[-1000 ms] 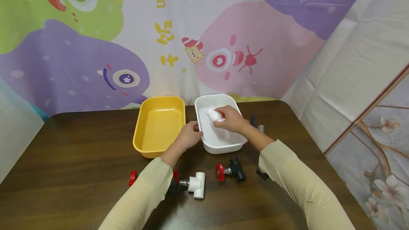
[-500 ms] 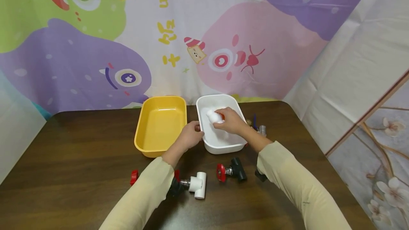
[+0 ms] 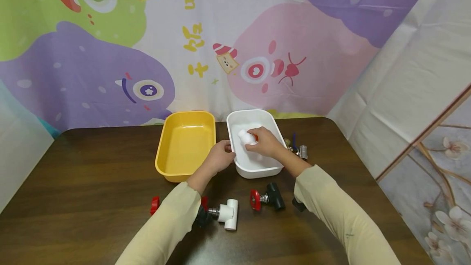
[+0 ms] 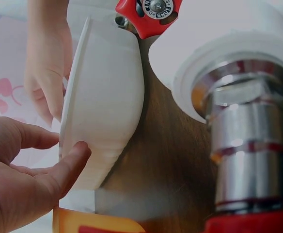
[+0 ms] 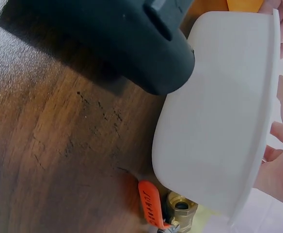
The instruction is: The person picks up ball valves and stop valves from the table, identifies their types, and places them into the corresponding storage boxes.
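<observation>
Yellow tub (image 3: 185, 144), 2 valves (image 3: 265, 197), perhaps more

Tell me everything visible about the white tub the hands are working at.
The white tub is a rectangular, plastic-looking bin with rounded corners and a flared rim. It sits upright on the dark wooden table, close beside the yellow tub. The left hand grips its left rim, thumb on the outer wall. The right hand holds a white valve with a red part inside it. A brass valve lies against its far right side.
</observation>
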Tool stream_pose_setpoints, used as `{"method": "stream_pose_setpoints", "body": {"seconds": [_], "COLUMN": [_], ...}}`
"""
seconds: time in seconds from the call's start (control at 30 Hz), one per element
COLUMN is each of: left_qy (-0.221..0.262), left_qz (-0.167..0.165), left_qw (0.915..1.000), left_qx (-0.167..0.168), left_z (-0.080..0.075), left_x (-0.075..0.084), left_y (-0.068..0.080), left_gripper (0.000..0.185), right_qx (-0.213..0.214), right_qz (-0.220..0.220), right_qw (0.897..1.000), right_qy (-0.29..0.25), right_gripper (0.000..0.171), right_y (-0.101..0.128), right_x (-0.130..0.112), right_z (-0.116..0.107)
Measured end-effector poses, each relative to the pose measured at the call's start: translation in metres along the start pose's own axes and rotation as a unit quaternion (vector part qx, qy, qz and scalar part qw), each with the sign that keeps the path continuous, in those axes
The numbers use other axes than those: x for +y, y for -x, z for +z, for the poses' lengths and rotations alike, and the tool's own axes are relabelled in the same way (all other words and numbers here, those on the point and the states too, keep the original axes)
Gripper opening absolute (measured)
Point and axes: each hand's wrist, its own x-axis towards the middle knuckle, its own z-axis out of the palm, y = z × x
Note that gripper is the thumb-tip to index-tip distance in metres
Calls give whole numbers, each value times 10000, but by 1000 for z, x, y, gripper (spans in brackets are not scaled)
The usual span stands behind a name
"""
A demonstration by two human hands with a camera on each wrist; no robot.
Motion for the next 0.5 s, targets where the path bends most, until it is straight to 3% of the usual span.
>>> {"method": "stream_pose_setpoints", "body": {"seconds": [0.5], "left_qy": [143], "left_qz": [-40], "left_qw": [9999], "left_qx": [41], "left_z": [2], "left_x": [-1], "left_y": [0], "left_gripper": [45], "right_qx": [86], "right_qz": [-29], "right_qw": [10000], "right_qy": [-37], "right_gripper": [52], "right_y": [-2], "right_x": [3], "right_z": [8]}}
